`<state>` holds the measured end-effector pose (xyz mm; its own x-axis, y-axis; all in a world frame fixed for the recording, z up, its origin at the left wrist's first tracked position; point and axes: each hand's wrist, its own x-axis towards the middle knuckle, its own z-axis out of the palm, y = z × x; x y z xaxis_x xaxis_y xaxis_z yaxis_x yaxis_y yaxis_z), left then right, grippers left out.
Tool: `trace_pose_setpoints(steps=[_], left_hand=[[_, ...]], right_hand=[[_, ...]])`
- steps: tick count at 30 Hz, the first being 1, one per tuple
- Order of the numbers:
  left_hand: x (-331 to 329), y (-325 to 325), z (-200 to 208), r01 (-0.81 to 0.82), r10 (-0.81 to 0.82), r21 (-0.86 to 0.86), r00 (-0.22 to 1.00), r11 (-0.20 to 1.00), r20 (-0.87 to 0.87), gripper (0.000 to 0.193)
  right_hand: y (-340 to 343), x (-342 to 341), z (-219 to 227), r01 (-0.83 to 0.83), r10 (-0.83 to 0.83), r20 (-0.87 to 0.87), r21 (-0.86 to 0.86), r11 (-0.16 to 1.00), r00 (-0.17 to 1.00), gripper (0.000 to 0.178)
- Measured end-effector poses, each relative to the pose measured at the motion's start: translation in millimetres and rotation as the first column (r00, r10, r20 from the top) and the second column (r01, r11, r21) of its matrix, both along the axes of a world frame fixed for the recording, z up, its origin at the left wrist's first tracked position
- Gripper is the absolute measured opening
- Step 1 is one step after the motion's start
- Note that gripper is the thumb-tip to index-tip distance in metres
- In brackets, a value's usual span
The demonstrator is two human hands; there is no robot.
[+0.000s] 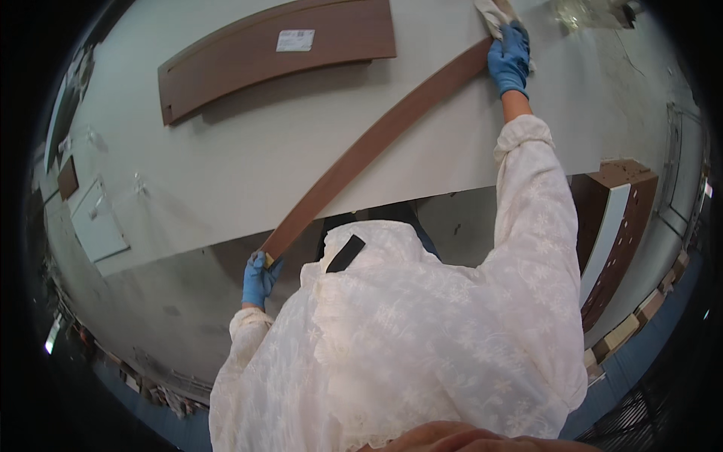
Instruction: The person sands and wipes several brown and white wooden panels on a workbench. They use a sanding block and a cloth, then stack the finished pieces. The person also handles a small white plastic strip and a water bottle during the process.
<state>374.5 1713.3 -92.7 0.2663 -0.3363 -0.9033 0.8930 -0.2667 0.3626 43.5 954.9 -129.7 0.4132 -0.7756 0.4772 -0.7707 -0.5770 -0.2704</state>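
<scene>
Reaching far forward and to the right with the right arm, almost straight in its white patterned sleeve (pixel 531 196). Holding the left arm lower, closer to the body and out to the left. Grasping the near end of a long brown strip (pixel 380 137) in the blue-gloved left hand (pixel 260 282), with fingers closed about it and a bit of something yellow (pixel 269 260) showing there. Clutching a pale cloth (pixel 495 13) in the blue-gloved right hand (pixel 510 62), with fingers bent around it, right at the strip's far end. Cannot tell whether the fingers also press on the wood there, behind glove and cloth.

Running diagonally between the two hands, with a gentle bow along its length: the strip, over the pale desk (pixel 248 166). Sticking out past the desk's near edge at the left hand, and well over the desktop at the right. Cannot tell how much of it touches the surface.

Lying beyond the strip, to its left and well apart from both hands: a wide curved brown panel (pixel 248 64) with a white label (pixel 295 41). Near the right hand, farther right: some clear plastic (pixel 572 13). Beside the desk at right: brown boards (pixel 636 226) with a white band (pixel 605 245).
</scene>
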Motion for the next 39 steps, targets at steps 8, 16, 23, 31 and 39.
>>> trace_pose_setpoints(steps=[8, 16, 23, 31, 39], left_hand=[[-4.6, -10.9, 3.6, -0.031, 0.031, -0.043, 1.000, 0.999, -0.004, 0.037], [-2.0, -0.1, 6.7, 0.071, -0.090, -0.278, 0.994, 0.958, -0.054, 0.086], [5.1, 11.1, 13.9, -0.127, 0.063, -0.341, 0.979, 0.931, -0.193, 0.117], [0.9, 7.7, 12.6, -0.172, 0.100, -0.308, 0.966, 0.936, -0.238, 0.063], [-0.7, 11.5, -10.0, -0.155, 0.152, -0.067, 0.987, 0.986, -0.042, 0.045]], right_hand=[[277.5, 79.1, 20.7, -0.304, 0.268, 0.208, 0.170, 0.937, 0.941, 0.040], [551.0, 163.6, 36.5, -0.792, 0.827, 0.039, 0.318, 0.522, 0.561, 0.050], [629.3, 203.3, 31.9, -0.929, 0.921, 0.243, 0.289, 0.230, 0.304, 0.055], [519.1, 167.6, 55.1, -0.634, 0.663, 0.073, 0.391, 0.668, 0.745, 0.054], [265.1, 82.1, 35.6, -0.373, 0.357, 0.139, 0.111, 0.921, 0.924, 0.045]])
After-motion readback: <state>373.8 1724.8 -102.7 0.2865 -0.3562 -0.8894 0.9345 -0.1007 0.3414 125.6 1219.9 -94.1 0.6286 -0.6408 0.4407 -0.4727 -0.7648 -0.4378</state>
